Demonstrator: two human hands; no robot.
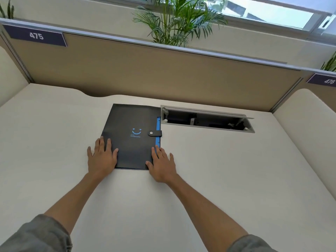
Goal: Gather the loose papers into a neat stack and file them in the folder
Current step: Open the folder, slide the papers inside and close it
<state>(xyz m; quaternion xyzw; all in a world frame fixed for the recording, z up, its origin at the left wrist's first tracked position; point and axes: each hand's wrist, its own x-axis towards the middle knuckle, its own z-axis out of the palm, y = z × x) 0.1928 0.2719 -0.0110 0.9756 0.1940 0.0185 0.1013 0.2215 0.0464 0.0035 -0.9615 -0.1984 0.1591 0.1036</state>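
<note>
A black folder with a blue smiley print lies closed on the desk, its snap strap fastened over the blue right edge. My left hand rests flat on the folder's near left corner, fingers spread. At the near right corner my right hand lies flat too, fingers apart, partly on the folder and partly on the desk. Neither hand grips anything. No loose papers are in view.
An open cable tray with a raised lid is sunk into the desk just right of the folder. A tan partition with number plates 475 and 476 stands behind. Side dividers close in the desk left and right.
</note>
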